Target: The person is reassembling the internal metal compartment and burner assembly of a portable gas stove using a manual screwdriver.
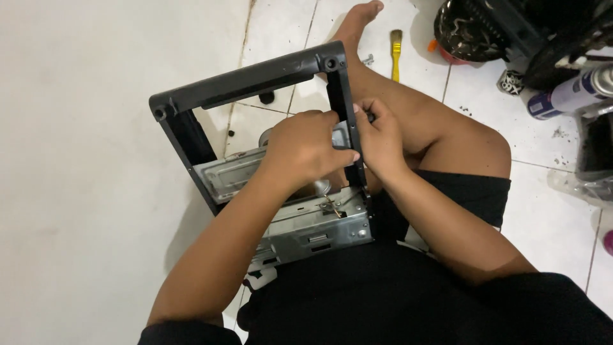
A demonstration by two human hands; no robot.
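A black plastic frame [246,78] with a grey metal chassis [319,233] attached rests on my lap above the white tiled floor. My left hand [305,148] is closed over a metal bracket [227,174] in the middle of the frame. My right hand [380,137] pinches the frame's right bar near a small metal part, fingers curled against it. Both hands touch at the right bar. What lies under the fingers is hidden.
My bare leg [421,115] stretches out to the far right. A yellow-handled brush [396,52] lies on the tiles beyond it. A dark bowl of parts [469,32], a spray can [571,94] and black gear sit at the top right. Small screws dot the floor.
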